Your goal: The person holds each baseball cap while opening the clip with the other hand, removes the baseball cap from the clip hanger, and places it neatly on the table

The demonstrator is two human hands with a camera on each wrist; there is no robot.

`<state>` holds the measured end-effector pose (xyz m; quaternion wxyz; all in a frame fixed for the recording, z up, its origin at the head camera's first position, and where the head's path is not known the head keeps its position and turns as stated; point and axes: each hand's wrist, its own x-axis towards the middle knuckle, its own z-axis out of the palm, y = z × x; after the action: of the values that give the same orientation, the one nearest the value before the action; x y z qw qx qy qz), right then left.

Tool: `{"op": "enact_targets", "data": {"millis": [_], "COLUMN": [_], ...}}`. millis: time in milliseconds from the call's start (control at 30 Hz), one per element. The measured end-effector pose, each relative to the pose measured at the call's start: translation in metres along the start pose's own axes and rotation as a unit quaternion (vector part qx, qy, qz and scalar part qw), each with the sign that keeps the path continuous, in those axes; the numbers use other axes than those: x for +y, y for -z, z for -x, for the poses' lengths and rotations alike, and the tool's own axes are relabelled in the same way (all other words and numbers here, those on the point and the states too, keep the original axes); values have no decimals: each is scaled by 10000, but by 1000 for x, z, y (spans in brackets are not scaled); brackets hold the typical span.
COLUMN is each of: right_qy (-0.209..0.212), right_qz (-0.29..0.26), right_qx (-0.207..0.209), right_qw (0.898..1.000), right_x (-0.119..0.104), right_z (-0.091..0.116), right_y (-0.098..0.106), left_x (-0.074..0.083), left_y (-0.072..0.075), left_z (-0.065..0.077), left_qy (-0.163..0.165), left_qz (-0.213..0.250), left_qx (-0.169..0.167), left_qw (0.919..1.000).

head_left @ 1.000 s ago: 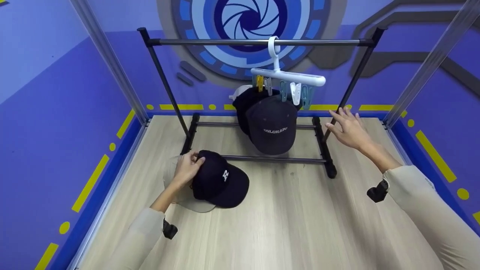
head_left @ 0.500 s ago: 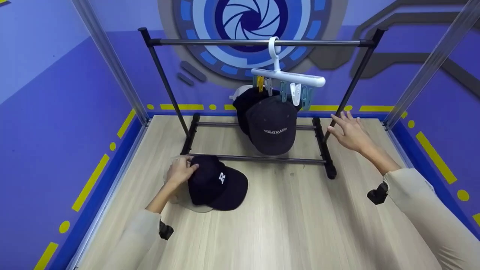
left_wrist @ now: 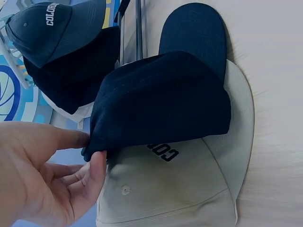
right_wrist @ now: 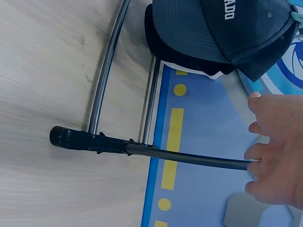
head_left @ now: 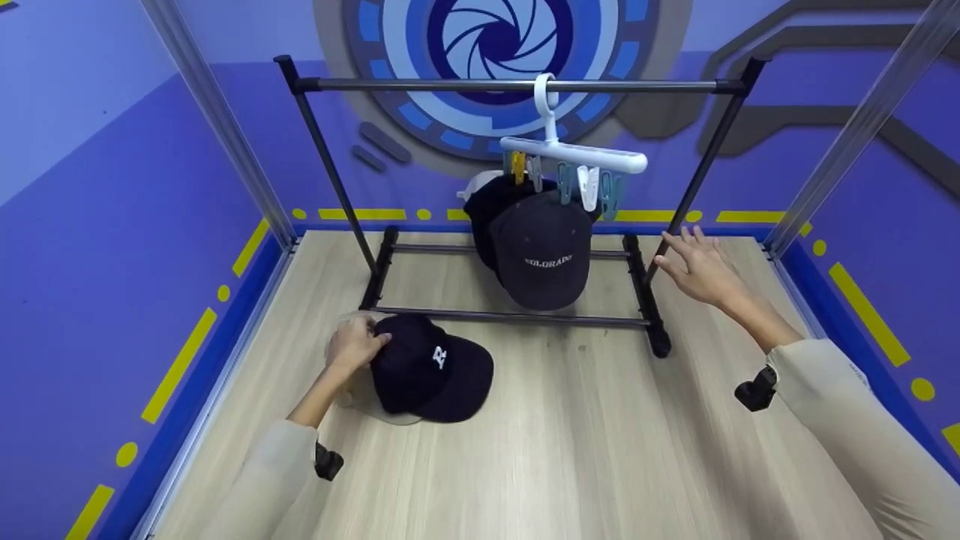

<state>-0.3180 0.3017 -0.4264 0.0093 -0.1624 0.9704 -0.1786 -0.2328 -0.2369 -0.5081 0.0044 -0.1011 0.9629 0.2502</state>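
Observation:
My left hand (head_left: 354, 343) pinches the back of a navy baseball cap (head_left: 412, 360) with a white letter on its front. Under it lies a beige cap (left_wrist: 165, 194), partly covered, dark lettering showing in the left wrist view. To the right, my right hand (head_left: 703, 266) is held with fingers spread beside the right upright of the black rack (head_left: 694, 180), holding nothing. A dark grey cap marked COLORADO (head_left: 546, 255) hangs from a white clip hanger (head_left: 574, 152) on the rack's bar, in front of a black cap (head_left: 480, 225) and a white one.
Coloured clips, including a yellow clip (head_left: 518, 167) and a white clip (head_left: 588, 187), line the hanger. The rack's base rails (head_left: 517, 318) cross the wooden tabletop (head_left: 570, 450). Blue patterned walls (head_left: 150, 225) enclose the sides and back.
My left hand has brought the navy cap slightly left and lower, over the beige cap. My right hand has dropped a little beside the upright.

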Motion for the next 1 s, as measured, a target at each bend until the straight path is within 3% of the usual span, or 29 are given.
{"op": "enact_targets", "data": {"millis": [200, 367, 500, 667, 867, 1000], "right_qy": [-4, -11, 133, 264, 362, 475], "right_qz": [-52, -51, -25, 90, 211, 237], "right_qx": [-73, -126, -172, -214, -163, -31], "right_qw": [10000, 9999, 9998, 9994, 9990, 9986], "right_x": [3, 2, -3, -13, -22, -26], "right_z": [1, 0, -5, -10, -13, -15], "right_y": [-4, -3, -1, 2, 2, -3], "left_x": [5, 21, 40, 70, 105, 126], "left_y": [-1, -6, -7, -6, -4, -2], "left_z": [-2, -8, -15, -22, -34, -40], "left_qy": [-218, -1022, -1804, -2586, -3005, -3263], "left_qz": [-238, 16, 628, 857, 857, 886], "left_qx": [445, 961, 799, 270, 87, 246], "left_qw": [9985, 9901, 9783, 9618, 9499, 9408]}}
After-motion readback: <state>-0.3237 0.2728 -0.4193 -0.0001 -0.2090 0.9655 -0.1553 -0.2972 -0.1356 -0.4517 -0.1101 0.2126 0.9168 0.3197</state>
